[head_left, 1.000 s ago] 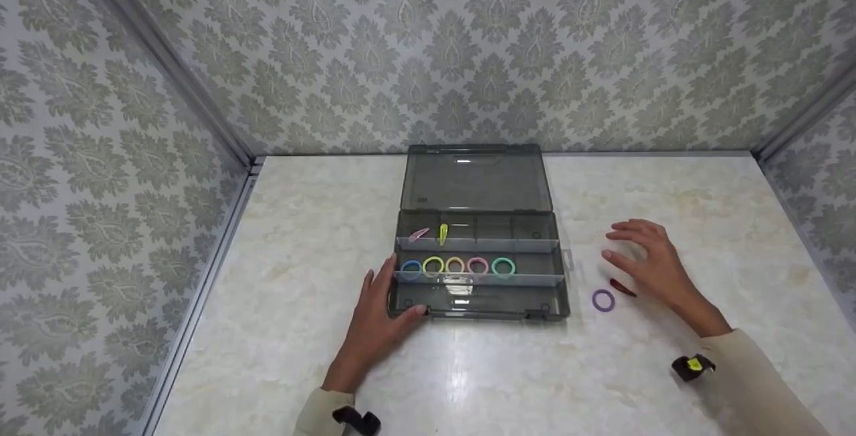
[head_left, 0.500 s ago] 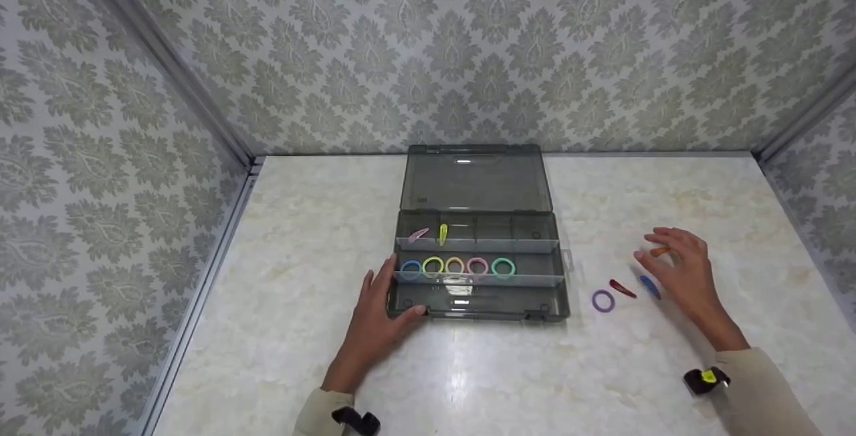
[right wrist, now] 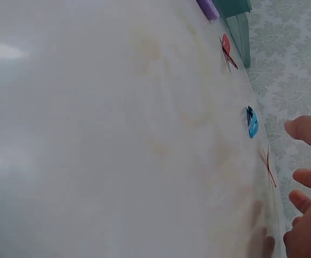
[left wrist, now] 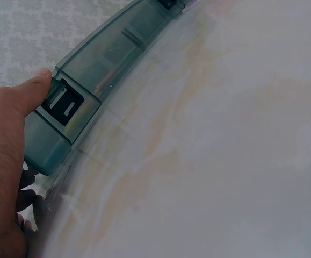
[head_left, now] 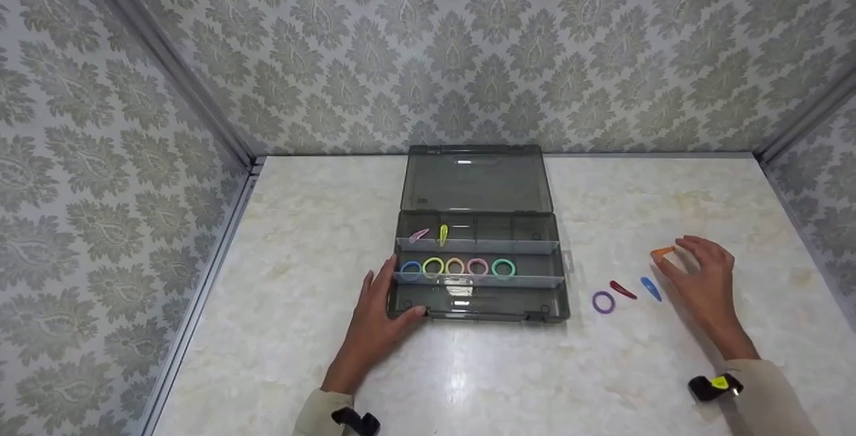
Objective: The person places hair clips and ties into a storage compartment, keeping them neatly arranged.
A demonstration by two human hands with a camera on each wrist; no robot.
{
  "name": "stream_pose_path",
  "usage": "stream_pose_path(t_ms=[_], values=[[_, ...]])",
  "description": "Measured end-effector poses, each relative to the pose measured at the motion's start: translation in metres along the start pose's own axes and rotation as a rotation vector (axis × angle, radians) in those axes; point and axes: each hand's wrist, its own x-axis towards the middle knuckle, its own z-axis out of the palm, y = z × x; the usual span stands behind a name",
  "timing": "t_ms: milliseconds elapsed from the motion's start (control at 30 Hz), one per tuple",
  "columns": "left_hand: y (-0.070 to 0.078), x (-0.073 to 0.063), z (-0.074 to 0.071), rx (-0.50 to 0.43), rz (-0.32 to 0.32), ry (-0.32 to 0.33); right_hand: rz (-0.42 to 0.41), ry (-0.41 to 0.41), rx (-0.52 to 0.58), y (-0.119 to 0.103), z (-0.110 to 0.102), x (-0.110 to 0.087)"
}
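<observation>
While the left hand (head_left: 373,319) grips the near-left corner of the open organizer box (head_left: 498,302), presumably to steady it, the right hand (head_left: 705,279), fingers parted and grasping nothing, surrounds the orange snap clip (head_left: 663,253) sitting on the table (head_left: 528,382) beyond the blue one (head_left: 650,288).

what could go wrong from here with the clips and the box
The orange clip is thin, so the right hand could fumble it when lifting it off the table. The blue clip lies close by and might get nudged. The left hand holds a corner of the open box; a jolt there could shift the rings inside.
</observation>
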Motion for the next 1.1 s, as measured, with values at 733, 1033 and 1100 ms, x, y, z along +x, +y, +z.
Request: stream_pose_path(t_ms=[733, 1033, 1100], values=[[-0.001, 0.0, -0.001, 0.006, 0.02, 0.007, 0.145, 0.06, -0.043, -0.003, 0.018, -0.002], [-0.001, 0.0, -0.001, -0.005, 0.024, 0.002, 0.133, 0.057, -0.061, -0.001, 0.02, 0.0], [0.0, 0.0, -0.001, -0.007, 0.018, 0.002, 0.13, 0.057, -0.053, -0.001, 0.019, 0.0]])
